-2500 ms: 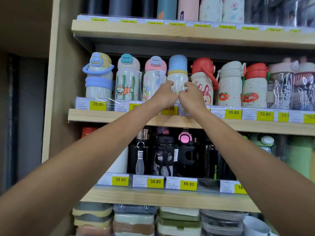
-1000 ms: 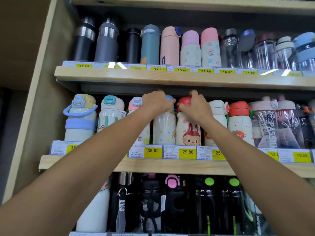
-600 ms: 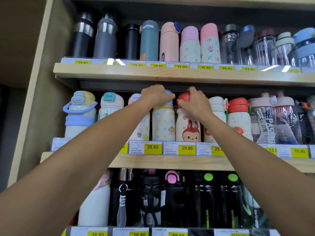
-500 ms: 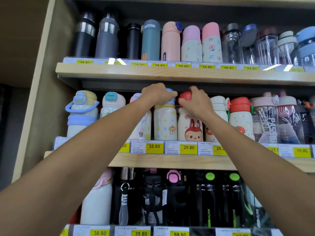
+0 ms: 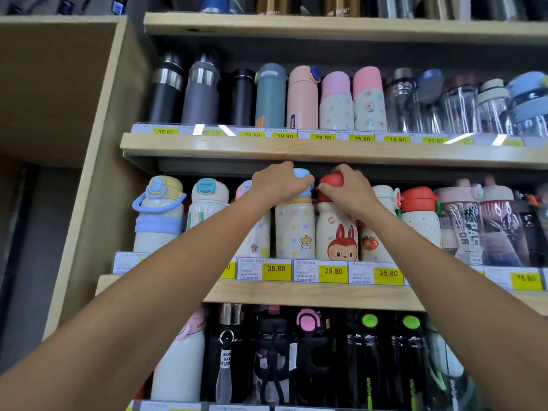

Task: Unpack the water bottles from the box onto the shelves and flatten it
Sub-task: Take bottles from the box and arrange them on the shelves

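Note:
Both arms reach up to the middle shelf (image 5: 296,293). My left hand (image 5: 278,180) grips the light-blue cap of a cream bottle with coloured dots and a small dog (image 5: 295,232). My right hand (image 5: 348,188) grips the red cap of a cream bottle with a red rabbit face (image 5: 336,235). The two bottles stand upright side by side behind the price strip. The box is out of view.
More children's bottles line the same shelf on both sides. The upper shelf (image 5: 326,149) hangs just above my knuckles and carries flasks and clear bottles. Black sport bottles (image 5: 367,357) fill the shelf below. A wooden side panel (image 5: 98,173) closes the left end.
My hands rose from the bottles' bodies near the price tags to their caps. My view tilted upward, so the shelves sit lower in frame. The two bottles stayed in their places.

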`<state>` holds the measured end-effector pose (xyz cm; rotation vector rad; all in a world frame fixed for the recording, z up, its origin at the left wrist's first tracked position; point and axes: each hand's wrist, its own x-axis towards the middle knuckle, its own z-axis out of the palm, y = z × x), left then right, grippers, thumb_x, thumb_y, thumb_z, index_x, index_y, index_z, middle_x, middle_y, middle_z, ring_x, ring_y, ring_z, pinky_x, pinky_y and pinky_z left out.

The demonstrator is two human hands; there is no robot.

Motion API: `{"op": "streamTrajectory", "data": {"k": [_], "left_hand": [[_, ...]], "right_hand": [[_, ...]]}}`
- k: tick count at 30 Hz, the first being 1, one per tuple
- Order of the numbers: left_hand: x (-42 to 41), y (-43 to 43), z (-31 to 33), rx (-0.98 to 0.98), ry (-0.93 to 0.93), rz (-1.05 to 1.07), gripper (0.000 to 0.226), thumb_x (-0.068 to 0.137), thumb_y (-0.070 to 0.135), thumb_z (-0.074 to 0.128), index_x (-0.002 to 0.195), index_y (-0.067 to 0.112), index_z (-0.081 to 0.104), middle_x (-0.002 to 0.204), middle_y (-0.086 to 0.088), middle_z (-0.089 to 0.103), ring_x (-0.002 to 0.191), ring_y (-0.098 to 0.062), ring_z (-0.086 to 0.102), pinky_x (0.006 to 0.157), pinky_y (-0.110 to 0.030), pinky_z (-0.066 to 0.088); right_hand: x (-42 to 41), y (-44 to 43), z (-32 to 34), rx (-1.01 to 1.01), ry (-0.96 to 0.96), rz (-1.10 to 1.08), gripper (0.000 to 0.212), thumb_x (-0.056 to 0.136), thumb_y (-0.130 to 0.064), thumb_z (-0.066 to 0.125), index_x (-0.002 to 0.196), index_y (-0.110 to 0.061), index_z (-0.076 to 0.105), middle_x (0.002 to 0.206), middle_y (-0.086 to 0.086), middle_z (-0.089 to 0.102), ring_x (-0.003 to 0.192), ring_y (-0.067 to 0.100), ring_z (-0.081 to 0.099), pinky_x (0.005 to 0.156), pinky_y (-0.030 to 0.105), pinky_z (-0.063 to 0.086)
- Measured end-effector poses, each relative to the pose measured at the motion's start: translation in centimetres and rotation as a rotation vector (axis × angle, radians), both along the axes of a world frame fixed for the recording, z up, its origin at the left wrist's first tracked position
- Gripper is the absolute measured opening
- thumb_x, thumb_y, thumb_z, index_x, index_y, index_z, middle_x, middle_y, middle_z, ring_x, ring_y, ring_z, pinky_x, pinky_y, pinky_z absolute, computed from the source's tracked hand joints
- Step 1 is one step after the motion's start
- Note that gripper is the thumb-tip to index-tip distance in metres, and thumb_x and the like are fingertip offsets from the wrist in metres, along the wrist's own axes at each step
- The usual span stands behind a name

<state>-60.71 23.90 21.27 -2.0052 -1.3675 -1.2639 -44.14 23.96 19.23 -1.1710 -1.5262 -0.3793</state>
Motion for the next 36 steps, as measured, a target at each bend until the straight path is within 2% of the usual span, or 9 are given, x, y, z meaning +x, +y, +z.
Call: {"op": "streamTrajectory", "data": {"k": [2, 5, 8, 11, 17, 22, 27, 31, 36], "left_hand": [[-0.2, -0.5, -0.3, 0.023, -0.005, -0.003, 0.036, 0.083, 0.053, 0.045, 0.091, 0.018, 0.048, 0.103, -0.003, 0.06, 0.086, -0.024, 0.049, 0.073, -0.033, 0.032], [-0.5, -1.3, -0.6, 0.064, -0.005, -0.007, 0.034, 0.083, 0.051, 0.046, 0.089, 0.018, 0.05, 0.096, 0.0, 0.059, 0.091, -0.025, 0.055, 0.073, -0.033, 0.033], [-0.3, -2.2, -1.0, 0.083, -0.01, -0.016, 0.043, 0.084, 0.053, 0.046, 0.11, 0.02, 0.056, 0.107, 0.0, 0.062, 0.101, -0.025, 0.057, 0.077, -0.034, 0.036], [-0.2, -3.0, -1.4, 0.037, -0.025, -0.044, 0.052, 0.084, 0.054, 0.044, 0.128, 0.026, 0.047, 0.122, -0.004, 0.057, 0.109, -0.026, 0.054, 0.086, -0.037, 0.039], [0.5, -3.3, -2.1, -0.005, 0.035, 0.027, 0.072, 0.077, 0.074, 0.048, 0.123, 0.018, 0.044, 0.122, -0.012, 0.052, 0.115, -0.033, 0.049, 0.084, -0.04, 0.037], [0.5, -2.4, -3.2, 0.027, 0.058, -0.047, 0.05, 0.081, 0.051, 0.061, 0.111, 0.013, 0.05, 0.11, -0.014, 0.059, 0.105, -0.033, 0.053, 0.078, -0.036, 0.038], [-0.7, -2.8, -2.2, -0.023, 0.078, -0.165, 0.044, 0.084, 0.031, 0.063, 0.123, 0.016, 0.053, 0.121, -0.013, 0.054, 0.109, -0.028, 0.052, 0.085, -0.031, 0.041], [-0.9, -3.3, -1.4, -0.014, 0.045, -0.252, 0.04, 0.084, 0.025, 0.061, 0.123, 0.02, 0.056, 0.126, -0.007, 0.049, 0.11, -0.024, 0.051, 0.087, -0.027, 0.038], [-1.1, -4.0, -1.0, 0.034, 0.02, -0.306, 0.033, 0.083, 0.021, 0.061, 0.116, 0.017, 0.061, 0.124, -0.001, 0.058, 0.113, -0.019, 0.052, 0.094, -0.031, 0.043]], "right_hand": [[0.0, 0.0, 0.0, 0.01, 0.008, 0.01, 0.043, 0.083, -0.038, 0.062, 0.121, -0.02, 0.051, 0.118, 0.013, 0.052, 0.093, 0.02, 0.046, 0.078, 0.029, 0.036], [0.0, -0.1, -0.1, 0.016, 0.021, 0.024, 0.043, 0.084, -0.037, 0.062, 0.121, -0.019, 0.051, 0.118, 0.013, 0.05, 0.092, 0.019, 0.043, 0.079, 0.028, 0.035], [-0.1, -0.3, -0.1, 0.022, 0.039, 0.047, 0.043, 0.085, -0.035, 0.063, 0.123, -0.019, 0.051, 0.12, 0.013, 0.049, 0.095, 0.02, 0.045, 0.081, 0.028, 0.035], [-0.2, -0.5, -0.2, 0.03, 0.031, 0.047, 0.045, 0.085, -0.033, 0.062, 0.127, -0.02, 0.051, 0.123, 0.014, 0.047, 0.109, 0.029, 0.05, 0.084, 0.028, 0.037], [-0.3, -1.3, -0.3, 0.029, 0.019, 0.075, 0.044, 0.084, -0.031, 0.064, 0.126, -0.021, 0.054, 0.123, 0.015, 0.046, 0.111, 0.033, 0.051, 0.094, 0.034, 0.042], [-0.4, -1.6, -0.4, 0.027, 0.006, 0.078, 0.043, 0.086, -0.031, 0.064, 0.126, -0.022, 0.052, 0.125, 0.014, 0.043, 0.113, 0.032, 0.049, 0.097, 0.036, 0.042], [-0.2, -1.5, -0.4, 0.022, -0.009, 0.081, 0.045, 0.087, -0.031, 0.062, 0.129, -0.022, 0.05, 0.127, 0.014, 0.042, 0.116, 0.033, 0.046, 0.094, 0.032, 0.037], [-0.3, -1.5, -0.5, 0.029, 0.0, 0.084, 0.046, 0.088, -0.031, 0.061, 0.131, -0.02, 0.048, 0.128, 0.013, 0.041, 0.115, 0.032, 0.046, 0.093, 0.032, 0.037], [-0.6, -1.2, -0.6, 0.027, -0.04, 0.048, 0.048, 0.09, -0.033, 0.06, 0.133, -0.016, 0.044, 0.13, 0.013, 0.035, 0.11, 0.032, 0.05, 0.093, 0.032, 0.04]]}}
